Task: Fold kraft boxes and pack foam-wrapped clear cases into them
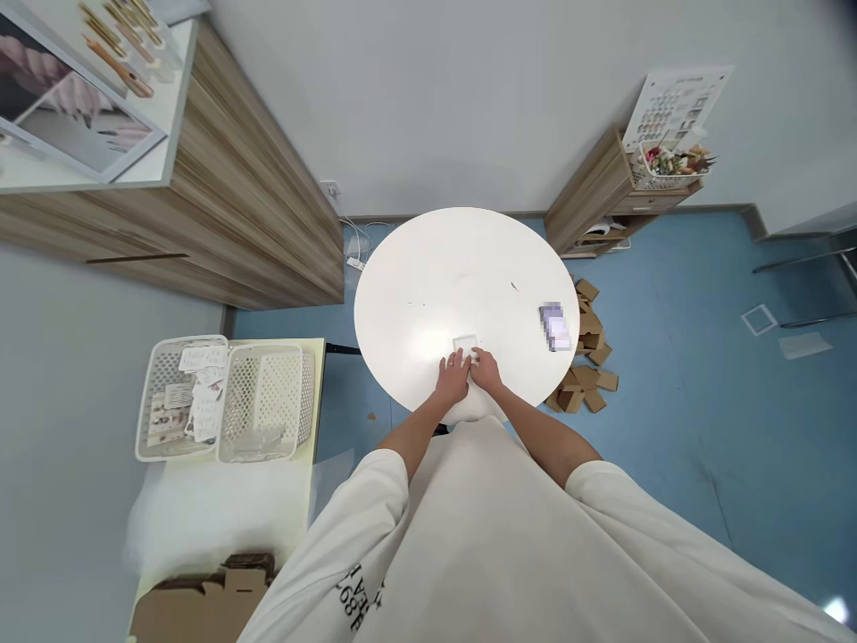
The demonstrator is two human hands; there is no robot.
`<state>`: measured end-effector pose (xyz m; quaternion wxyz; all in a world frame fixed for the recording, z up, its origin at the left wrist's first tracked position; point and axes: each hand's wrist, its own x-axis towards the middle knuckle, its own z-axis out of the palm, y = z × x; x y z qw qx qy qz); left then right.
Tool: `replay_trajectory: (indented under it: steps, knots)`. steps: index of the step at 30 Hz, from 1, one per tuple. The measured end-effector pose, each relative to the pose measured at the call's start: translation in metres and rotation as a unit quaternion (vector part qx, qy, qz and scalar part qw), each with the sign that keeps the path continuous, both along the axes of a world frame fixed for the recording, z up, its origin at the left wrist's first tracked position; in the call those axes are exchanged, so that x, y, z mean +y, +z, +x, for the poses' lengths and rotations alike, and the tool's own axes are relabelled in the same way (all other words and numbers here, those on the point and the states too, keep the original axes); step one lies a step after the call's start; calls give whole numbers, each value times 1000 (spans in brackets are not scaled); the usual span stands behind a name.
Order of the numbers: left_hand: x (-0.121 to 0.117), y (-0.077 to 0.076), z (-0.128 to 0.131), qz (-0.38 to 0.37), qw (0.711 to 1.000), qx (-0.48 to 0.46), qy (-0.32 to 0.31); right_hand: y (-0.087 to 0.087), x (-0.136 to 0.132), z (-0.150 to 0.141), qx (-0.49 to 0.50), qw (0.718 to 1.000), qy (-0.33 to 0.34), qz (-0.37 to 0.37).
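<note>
A small, flat white piece with a squarish outline lies on the white round table, close to its near edge. My left hand rests at the piece's lower left, its fingers spread and pointing forward. Curled in against the lower right of the same piece is my right hand, its fingers bent together at the edge. Both hands nearly meet, so the lower part of the piece is covered. What exactly the white piece is, I cannot make out.
A phone-like purple object, blurred, lies at the table's right. Brown cardboard pieces are on the floor beside it. Two white baskets stand on a side table at left. A wooden cabinet and small drawer unit flank the wall.
</note>
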<state>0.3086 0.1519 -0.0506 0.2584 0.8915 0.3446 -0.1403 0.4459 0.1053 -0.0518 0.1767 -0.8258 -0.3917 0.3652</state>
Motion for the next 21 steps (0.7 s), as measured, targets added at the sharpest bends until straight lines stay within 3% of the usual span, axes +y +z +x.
replay_trajectory:
  steps: [8,21]
  knots:
    - [39,1,-45,14,1000,-9,20,-1,43,-30,49,999,19,11]
    - [120,-3,-143,51,995,-2,91,-14,141,-124,78,987,134,32]
